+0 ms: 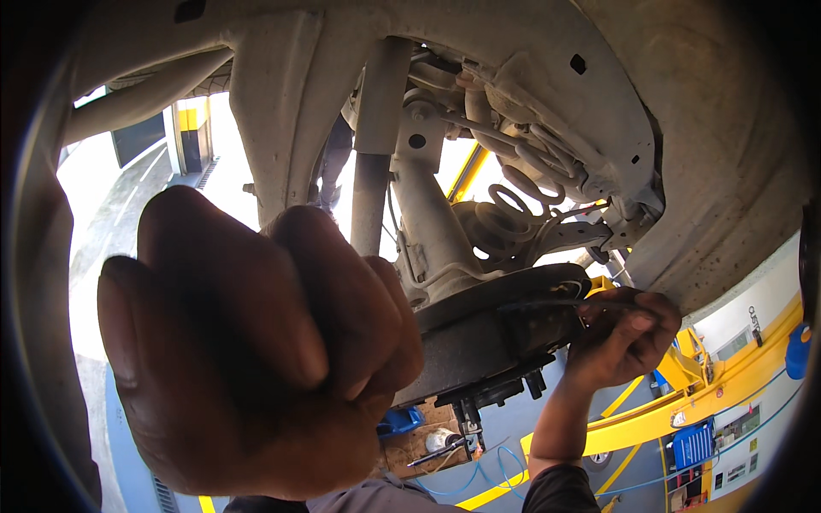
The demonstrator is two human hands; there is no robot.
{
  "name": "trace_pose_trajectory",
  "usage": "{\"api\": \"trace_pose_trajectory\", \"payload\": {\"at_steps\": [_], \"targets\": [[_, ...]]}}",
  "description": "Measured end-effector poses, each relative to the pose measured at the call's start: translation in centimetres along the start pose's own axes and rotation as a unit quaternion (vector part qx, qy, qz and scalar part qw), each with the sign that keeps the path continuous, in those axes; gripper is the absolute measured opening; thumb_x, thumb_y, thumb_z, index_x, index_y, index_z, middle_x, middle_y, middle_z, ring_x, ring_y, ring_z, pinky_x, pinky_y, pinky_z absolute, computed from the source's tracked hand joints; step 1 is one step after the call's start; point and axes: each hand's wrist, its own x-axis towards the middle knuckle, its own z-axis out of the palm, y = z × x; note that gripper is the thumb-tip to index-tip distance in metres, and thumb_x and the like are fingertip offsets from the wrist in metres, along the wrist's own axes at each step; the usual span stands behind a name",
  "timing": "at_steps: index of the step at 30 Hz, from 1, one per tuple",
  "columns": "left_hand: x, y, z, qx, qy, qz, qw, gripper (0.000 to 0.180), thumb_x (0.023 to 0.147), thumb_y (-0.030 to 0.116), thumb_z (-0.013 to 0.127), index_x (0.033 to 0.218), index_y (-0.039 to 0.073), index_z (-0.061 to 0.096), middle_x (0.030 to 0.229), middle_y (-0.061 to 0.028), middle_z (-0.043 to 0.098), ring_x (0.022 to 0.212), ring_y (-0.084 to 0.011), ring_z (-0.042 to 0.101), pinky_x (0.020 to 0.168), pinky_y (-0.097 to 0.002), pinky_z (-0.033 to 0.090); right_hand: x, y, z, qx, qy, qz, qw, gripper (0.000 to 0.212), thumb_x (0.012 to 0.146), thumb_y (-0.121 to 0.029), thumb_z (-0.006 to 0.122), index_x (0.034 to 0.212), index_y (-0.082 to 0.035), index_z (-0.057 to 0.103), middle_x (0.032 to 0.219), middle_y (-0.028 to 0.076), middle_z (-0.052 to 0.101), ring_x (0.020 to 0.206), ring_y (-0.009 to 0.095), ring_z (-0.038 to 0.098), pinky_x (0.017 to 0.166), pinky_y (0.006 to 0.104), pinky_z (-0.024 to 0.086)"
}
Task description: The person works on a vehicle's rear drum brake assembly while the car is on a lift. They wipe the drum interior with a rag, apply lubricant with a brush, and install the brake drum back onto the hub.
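Observation:
My left hand (256,350) is very close in front, its fingers curled in toward the palm. Whatever it may hold is hidden. Beyond it is a dark round brake assembly (479,342), with wheel studs (513,385) pointing down from its hub. At the right rim of this assembly, my right hand (623,336) is closed, thumb against fingers, on a thin dark strip (556,303). The strip runs along the assembly's edge; its exact kind does not show. My left hand covers the assembly's left end.
Overhead spreads a vehicle's dusty underbody, with a shock absorber (371,171), a coil spring (517,201) and an axle beam (432,227). Below are a yellow lift arm (590,434), a blue hose (453,490), a brown work surface (419,445) with tools and a blue tray (400,421).

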Motion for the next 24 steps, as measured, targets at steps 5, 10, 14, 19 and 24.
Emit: {"api": "trace_pose_trajectory", "payload": {"at_steps": [5, 10, 14, 19, 24], "targets": [[0.0, -0.1, 0.0, 0.065, -0.037, -0.008, 0.997, 0.043, 0.114, 0.044, 0.025, 0.083, 0.018, 0.039, 0.059, -0.0020, 0.031, 0.036, -0.0106, 0.015, 0.030, -0.0269, 0.014, -0.1, -0.1, 0.1, -0.008, -0.010, 0.004, 1.000, 0.036, 0.108, -0.033, 0.062, 0.114, 0.001, 0.052, 0.078, 0.018, 0.072, 0.055, 0.016, 0.067, 0.051, 0.0193, 0.048], [0.5, -0.2, -1.9, 0.064, -0.132, -0.014, 0.989, 0.043, 0.115, 0.044, 0.026, 0.084, 0.017, 0.039, 0.060, -0.0021, 0.032, 0.036, -0.0110, 0.016, 0.030, -0.0275, 0.015, 0.0, -0.2, 0.1, -0.040, -0.029, 0.002, 0.999, 0.033, 0.109, -0.031, 0.062, 0.112, 0.001, 0.054, 0.078, 0.017, 0.072, 0.056, 0.015, 0.067, 0.053, 0.0191, 0.048], [0.7, 0.6, -2.1, 0.069, -0.157, -0.012, 0.985, 0.044, 0.115, 0.044, 0.026, 0.084, 0.017, 0.040, 0.061, -0.0031, 0.034, 0.037, -0.0121, 0.019, 0.030, -0.0277, 0.017, 0.0, -0.4, 0.4, -0.035, -0.042, 0.004, 0.998, 0.032, 0.108, -0.030, 0.062, 0.112, 0.002, 0.054, 0.079, 0.016, 0.072, 0.057, 0.014, 0.067, 0.054, 0.0187, 0.047], [0.8, 0.0, -2.3, 0.020, -0.183, -0.017, 0.983, 0.045, 0.115, 0.043, 0.027, 0.083, 0.015, 0.041, 0.063, -0.0051, 0.035, 0.038, -0.0131, 0.019, 0.031, -0.0278, 0.018, 0.0, -0.3, 0.0, -0.029, -0.058, 0.020, 0.998, 0.032, 0.107, -0.028, 0.066, 0.111, 0.002, 0.057, 0.081, 0.015, 0.072, 0.059, 0.014, 0.068, 0.055, 0.0187, 0.047], [0.8, 0.5, -2.4, 0.038, -0.205, 0.004, 0.978, 0.046, 0.116, 0.042, 0.026, 0.083, 0.014, 0.041, 0.064, -0.0061, 0.035, 0.039, -0.0136, 0.018, 0.032, -0.0282, 0.018, -0.3, -0.5, 0.1, -0.002, -0.073, 0.040, 0.997, 0.030, 0.105, -0.025, 0.069, 0.110, 0.004, 0.061, 0.083, 0.013, 0.072, 0.061, 0.013, 0.069, 0.057, 0.0194, 0.048]]}}
